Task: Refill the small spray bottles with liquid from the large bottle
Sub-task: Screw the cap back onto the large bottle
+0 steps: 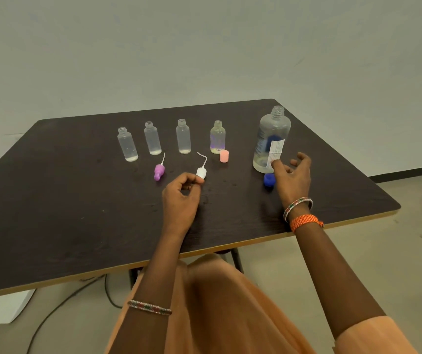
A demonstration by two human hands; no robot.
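Observation:
Several small clear bottles [152, 138] stand uncapped in a row at the back of the dark table [64, 213], each with a little liquid at the bottom. The rightmost one [217, 137] has a purple print. The large clear bottle [272, 141] stands uncapped at the right, nearly empty. My left hand [181, 198] pinches the base of a white spray head [201, 172] lying on the table. A purple spray head [159, 171] lies to its left. My right hand [292, 178] is spread, thumb against the large bottle's lower side, above the blue cap [269, 179].
A pink cap [224, 156] stands in front of the printed bottle. The table's front edge runs near my forearms. Under the table are a cable [59, 307] and a white box [3, 306] on the floor. A plain wall is behind.

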